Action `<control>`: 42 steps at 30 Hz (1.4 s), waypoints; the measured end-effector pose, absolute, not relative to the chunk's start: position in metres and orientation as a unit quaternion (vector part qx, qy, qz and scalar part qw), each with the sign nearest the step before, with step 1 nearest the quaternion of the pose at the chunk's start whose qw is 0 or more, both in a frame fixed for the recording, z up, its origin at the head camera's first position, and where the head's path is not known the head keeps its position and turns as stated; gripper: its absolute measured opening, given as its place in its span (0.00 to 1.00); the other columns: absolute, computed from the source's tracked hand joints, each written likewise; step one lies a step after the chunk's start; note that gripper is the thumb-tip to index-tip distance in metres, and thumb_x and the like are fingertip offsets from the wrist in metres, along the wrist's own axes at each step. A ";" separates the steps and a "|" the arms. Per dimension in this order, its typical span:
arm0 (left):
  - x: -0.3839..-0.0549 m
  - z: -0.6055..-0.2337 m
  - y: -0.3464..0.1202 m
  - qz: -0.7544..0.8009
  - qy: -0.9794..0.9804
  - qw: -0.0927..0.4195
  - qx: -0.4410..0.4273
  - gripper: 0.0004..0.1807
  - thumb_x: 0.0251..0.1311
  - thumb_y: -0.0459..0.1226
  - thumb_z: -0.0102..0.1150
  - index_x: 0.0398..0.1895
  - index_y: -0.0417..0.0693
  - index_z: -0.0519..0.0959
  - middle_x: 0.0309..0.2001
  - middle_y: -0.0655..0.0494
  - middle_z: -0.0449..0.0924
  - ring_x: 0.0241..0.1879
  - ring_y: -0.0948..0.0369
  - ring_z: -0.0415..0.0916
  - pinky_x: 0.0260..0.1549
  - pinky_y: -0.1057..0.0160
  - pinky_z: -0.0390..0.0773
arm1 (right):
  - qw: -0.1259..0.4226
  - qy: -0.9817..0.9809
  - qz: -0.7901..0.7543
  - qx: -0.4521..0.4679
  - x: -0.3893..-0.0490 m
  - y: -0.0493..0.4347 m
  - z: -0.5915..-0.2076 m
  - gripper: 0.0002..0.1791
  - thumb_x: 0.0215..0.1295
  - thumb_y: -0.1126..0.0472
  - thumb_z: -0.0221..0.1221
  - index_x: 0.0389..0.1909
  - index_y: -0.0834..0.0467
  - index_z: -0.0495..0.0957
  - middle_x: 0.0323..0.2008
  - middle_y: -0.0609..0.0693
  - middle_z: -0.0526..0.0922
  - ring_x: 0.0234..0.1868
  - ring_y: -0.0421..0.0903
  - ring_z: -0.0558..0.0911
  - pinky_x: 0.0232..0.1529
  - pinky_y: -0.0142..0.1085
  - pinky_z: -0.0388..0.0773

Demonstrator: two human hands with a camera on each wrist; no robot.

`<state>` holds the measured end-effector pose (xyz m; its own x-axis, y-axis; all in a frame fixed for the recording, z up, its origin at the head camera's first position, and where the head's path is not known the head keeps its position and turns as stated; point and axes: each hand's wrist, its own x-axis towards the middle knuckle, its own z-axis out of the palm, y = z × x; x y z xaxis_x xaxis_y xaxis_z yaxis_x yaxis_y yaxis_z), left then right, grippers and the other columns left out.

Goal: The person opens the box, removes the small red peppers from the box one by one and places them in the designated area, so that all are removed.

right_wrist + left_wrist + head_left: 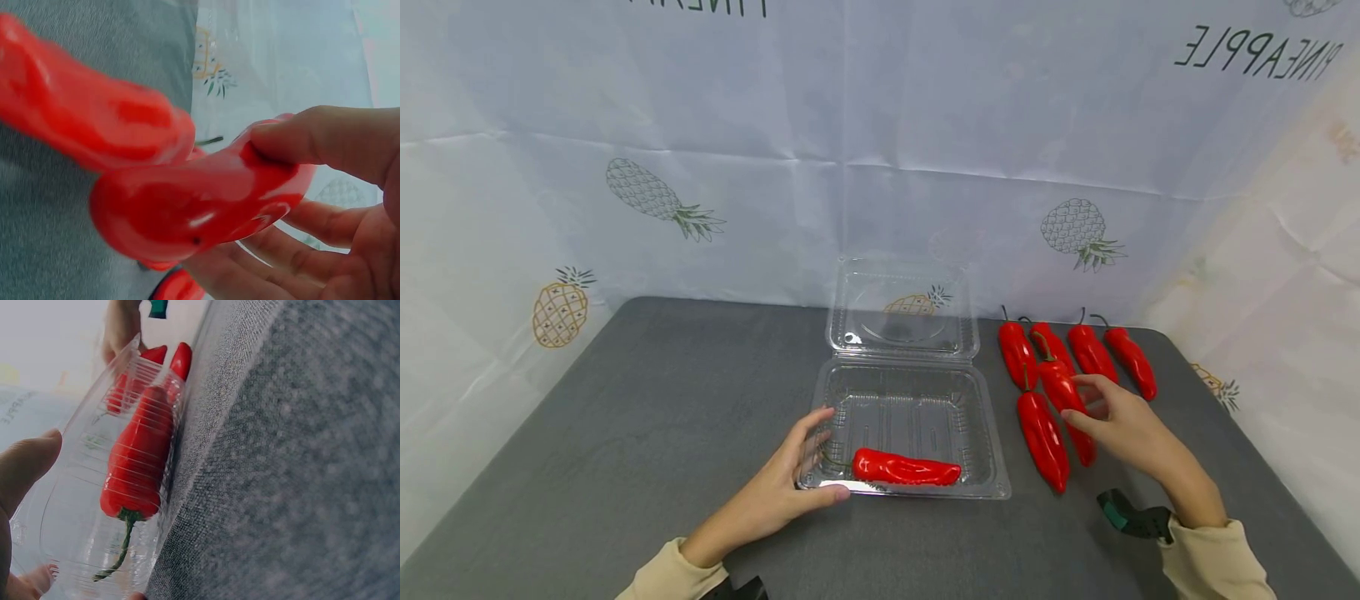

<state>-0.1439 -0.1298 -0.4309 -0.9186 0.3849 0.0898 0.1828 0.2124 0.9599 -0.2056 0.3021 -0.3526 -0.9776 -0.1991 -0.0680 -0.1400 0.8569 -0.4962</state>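
A clear plastic clamshell container (996, 450) lies on the table with its lid (955, 342) tipped back. Along the front inside it lies a red pepper (906, 467), its green stem to the left. My left hand (786, 483) holds the container's front left corner, thumb at the front edge and fingers along the left side. On the right, my right hand (1123, 421) grips another red pepper (1060, 387) around its middle; the right wrist view shows the thumb (284, 140) on one side and the fingers beneath. Beside it lies a further red pepper (1042, 437).
Several more red peppers lie at the back right, among them one pepper (1017, 354) next to the container and one pepper (1131, 360) near the table's right edge. A white cloth (775, 225) printed with pineapples hangs behind the grey table (647, 417).
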 end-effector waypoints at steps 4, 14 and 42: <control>-0.144 -0.431 -0.130 0.598 0.776 0.084 0.181 0.52 0.56 0.41 0.72 0.77 0.48 0.48 0.78 0.44 0.45 0.76 0.38 0.50 0.71 0.42 0.59 | 0.065 0.964 -0.245 -0.084 -0.208 0.307 -0.355 0.35 0.67 0.54 0.62 0.65 0.73 0.61 0.50 0.71 0.78 0.47 0.61 0.80 0.36 0.48 0.85; -0.143 -0.433 -0.130 0.600 0.776 0.087 0.175 0.52 0.56 0.41 0.71 0.77 0.48 0.48 0.79 0.45 0.45 0.76 0.39 0.50 0.71 0.42 0.58 | 0.090 0.964 -0.239 -0.071 -0.213 0.317 -0.360 0.34 0.64 0.55 0.63 0.61 0.73 0.64 0.47 0.68 0.78 0.43 0.55 0.80 0.35 0.44 0.83; -0.144 -0.432 -0.130 0.597 0.776 0.088 0.181 0.51 0.56 0.41 0.71 0.77 0.48 0.48 0.79 0.45 0.45 0.76 0.38 0.49 0.71 0.43 0.58 | 0.134 0.971 -0.195 -0.045 -0.223 0.333 -0.372 0.37 0.61 0.50 0.66 0.59 0.74 0.65 0.39 0.62 0.81 0.32 0.46 0.81 0.30 0.39 0.80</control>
<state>-0.1439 -0.1305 -0.4317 -0.9191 0.3860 0.0786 0.1750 0.2214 0.9594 -0.2229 0.3328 -0.3724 -0.9602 -0.1400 -0.2419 -0.0356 0.9196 -0.3912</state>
